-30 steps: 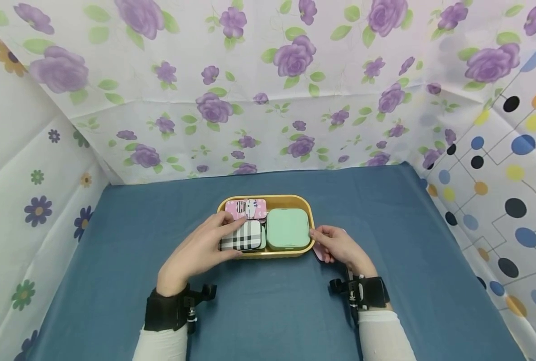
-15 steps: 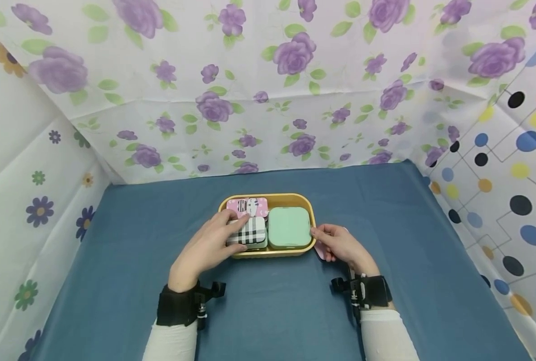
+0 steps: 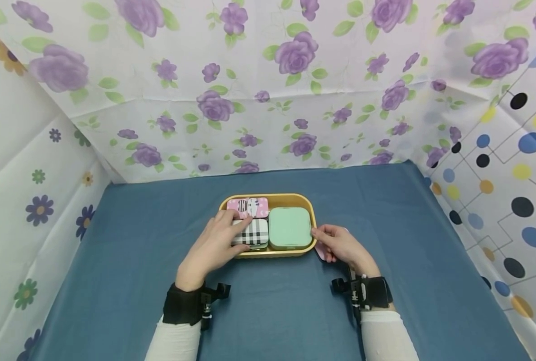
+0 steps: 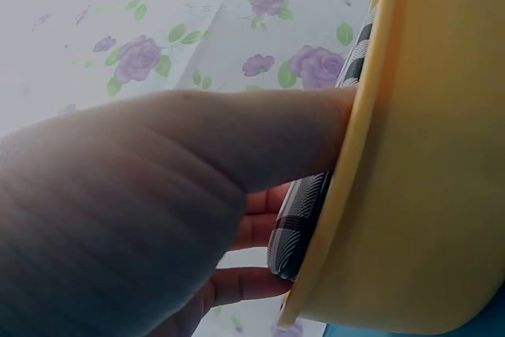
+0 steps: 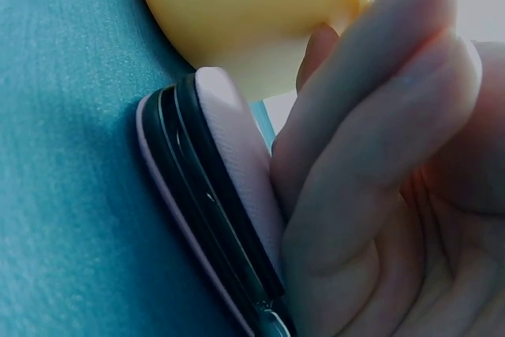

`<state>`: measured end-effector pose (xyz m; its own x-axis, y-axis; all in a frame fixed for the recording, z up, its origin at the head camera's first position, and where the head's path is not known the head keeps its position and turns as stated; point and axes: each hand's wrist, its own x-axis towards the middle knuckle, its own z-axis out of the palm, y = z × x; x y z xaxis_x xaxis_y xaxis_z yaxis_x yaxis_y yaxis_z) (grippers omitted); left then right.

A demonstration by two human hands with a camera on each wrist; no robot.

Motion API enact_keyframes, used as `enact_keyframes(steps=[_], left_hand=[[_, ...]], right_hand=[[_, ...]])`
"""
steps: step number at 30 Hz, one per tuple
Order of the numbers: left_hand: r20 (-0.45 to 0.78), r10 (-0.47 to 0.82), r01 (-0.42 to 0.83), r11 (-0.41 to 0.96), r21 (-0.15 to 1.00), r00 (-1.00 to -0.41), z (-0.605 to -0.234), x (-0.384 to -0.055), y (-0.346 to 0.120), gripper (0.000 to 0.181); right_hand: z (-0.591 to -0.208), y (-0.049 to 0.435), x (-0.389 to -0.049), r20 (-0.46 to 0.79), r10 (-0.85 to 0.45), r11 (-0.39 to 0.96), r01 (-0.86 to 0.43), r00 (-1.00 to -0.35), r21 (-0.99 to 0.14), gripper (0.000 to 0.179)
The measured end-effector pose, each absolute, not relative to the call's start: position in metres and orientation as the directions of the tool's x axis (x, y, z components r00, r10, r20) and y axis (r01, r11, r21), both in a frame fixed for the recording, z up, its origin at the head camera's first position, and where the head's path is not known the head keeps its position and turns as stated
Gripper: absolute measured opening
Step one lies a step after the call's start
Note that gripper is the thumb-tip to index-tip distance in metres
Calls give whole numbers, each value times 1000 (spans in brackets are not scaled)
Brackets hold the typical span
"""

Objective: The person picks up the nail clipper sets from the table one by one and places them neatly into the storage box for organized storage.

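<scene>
A yellow plastic basket (image 3: 274, 254) holds several small boxes. My left hand (image 3: 211, 245) reaches over its left end and grips a black-and-white plaid box (image 3: 253, 231) between thumb and fingers. In the left wrist view the thumb (image 4: 292, 128) crosses the basket rim, and fingertips meet the far edge of the plaid box (image 4: 298, 226). Light green shows under that box in the head view. A mint-green square box (image 3: 289, 228) sits on the right, and a pink patterned box (image 3: 254, 206) behind. My right hand (image 3: 340, 245) pinches the basket's right rim, its other fingers bent.
A pink case with dark edges (image 5: 237, 163) lies on the blue cloth (image 3: 277, 301) beside the basket, under my right hand and mostly hidden in the head view. Flower-print sheeting (image 3: 259, 125) stands behind, and dotted sheeting (image 3: 502, 200) on the right.
My left hand has moved right, sliding the plaid box toward the mint-green box and over the light green one beneath. My right hand stays at the basket's rim.
</scene>
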<state>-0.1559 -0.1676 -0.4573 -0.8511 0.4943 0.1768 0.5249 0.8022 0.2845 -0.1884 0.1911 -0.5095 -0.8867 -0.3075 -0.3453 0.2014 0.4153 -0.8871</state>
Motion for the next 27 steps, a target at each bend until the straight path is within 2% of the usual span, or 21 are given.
enact_keyframes(steps=[20, 27], left_hand=[[196, 493, 529, 759, 380, -848, -464, -158, -167, 73], [164, 492, 514, 760, 398, -855, -462, -158, -169, 73]], right_hand=[[-509, 192, -186, -345, -303, 400, 210, -888, -892, 52], [-510, 192, -187, -343, -301, 403, 207, -890, -892, 51]])
